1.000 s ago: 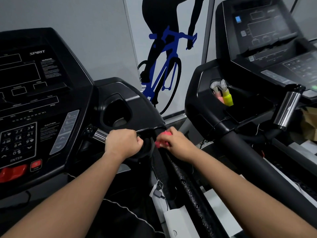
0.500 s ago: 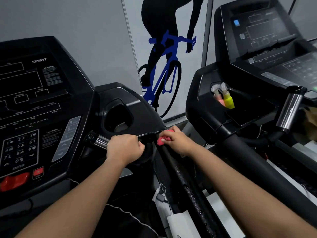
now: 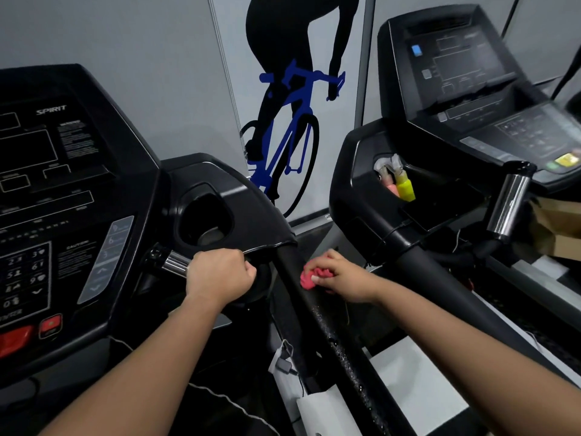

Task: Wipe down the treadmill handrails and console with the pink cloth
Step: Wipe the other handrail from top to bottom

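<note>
The black treadmill console (image 3: 72,190) fills the left of the view, with a cup holder at its right end. My left hand (image 3: 218,276) grips the short grip bar (image 3: 174,262) below that cup holder, its chrome end showing to the left of my fist. My right hand (image 3: 341,278) holds the bunched pink cloth (image 3: 309,276) against the right side of the black side handrail (image 3: 317,313), just below where the rail meets the console. Water droplets speckle the rail lower down.
A second treadmill (image 3: 471,127) stands close on the right, its black handrail (image 3: 440,278) running parallel. Its tray holds a yellow and a pink spray bottle (image 3: 404,187). A chrome grip (image 3: 507,202) and a cardboard box (image 3: 556,228) sit further right. A wall with a cyclist graphic lies ahead.
My right hand has slid with the pink cloth a little down and to the right side of the handrail. My left hand keeps its hold on the grip bar.
</note>
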`<state>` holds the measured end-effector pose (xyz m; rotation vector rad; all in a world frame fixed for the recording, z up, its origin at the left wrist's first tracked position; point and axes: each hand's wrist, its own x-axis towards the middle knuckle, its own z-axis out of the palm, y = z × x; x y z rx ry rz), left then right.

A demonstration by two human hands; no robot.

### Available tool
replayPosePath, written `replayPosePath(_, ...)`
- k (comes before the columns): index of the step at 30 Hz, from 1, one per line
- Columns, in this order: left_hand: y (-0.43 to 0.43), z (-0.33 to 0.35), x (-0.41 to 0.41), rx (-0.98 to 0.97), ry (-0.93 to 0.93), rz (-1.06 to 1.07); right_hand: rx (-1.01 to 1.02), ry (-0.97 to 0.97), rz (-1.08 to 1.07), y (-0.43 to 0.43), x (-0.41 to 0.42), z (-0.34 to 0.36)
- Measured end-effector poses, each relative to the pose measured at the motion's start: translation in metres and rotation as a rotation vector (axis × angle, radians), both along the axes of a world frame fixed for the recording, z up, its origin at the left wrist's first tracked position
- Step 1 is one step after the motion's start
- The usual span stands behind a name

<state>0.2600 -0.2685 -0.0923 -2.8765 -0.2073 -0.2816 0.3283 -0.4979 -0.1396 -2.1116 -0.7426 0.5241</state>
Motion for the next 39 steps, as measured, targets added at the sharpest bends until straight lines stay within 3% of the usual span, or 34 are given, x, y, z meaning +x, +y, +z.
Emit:
replayPosePath(3,0.0,0.0,0.0,0.011,-0.001,0.004,0.161,0.16,-0.167,0.023,0.016,-0.01)
replayPosePath(6,-0.002,0.0,0.0,0.021,-0.003,0.001,0.461,0.407,-0.297,0.034,0.015,-0.023)
replayPosePath(9,-0.001,0.0,0.001,0.023,-0.003,0.005,0.58,0.697,-0.468,0.028,0.006,-0.042)
replayPosePath(12,0.0,0.0,0.0,0.019,-0.012,0.006,0.529,1.061,-0.584,0.016,-0.004,-0.06)
replayPosePath(14,0.0,-0.001,-0.001,0.012,-0.02,-0.007,0.494,1.176,-0.608,0.011,-0.007,-0.062)
replayPosePath(16,0.0,-0.001,-0.001,0.011,-0.021,-0.011,0.457,1.158,-0.59,0.011,-0.001,-0.059)
replayPosePath(22,-0.001,-0.001,0.001,0.013,-0.021,-0.003,0.441,0.855,-0.573,0.041,0.036,-0.022)
replayPosePath(32,-0.001,0.0,-0.001,0.038,-0.028,-0.019,0.415,1.158,-0.493,0.019,-0.003,-0.052)
replayPosePath(35,0.0,-0.001,-0.001,0.013,-0.025,-0.019,0.366,0.909,-0.557,0.023,0.011,-0.03)
replayPosePath(39,0.0,0.0,-0.001,-0.004,-0.031,-0.022,0.346,0.47,-0.435,0.044,0.011,0.004)
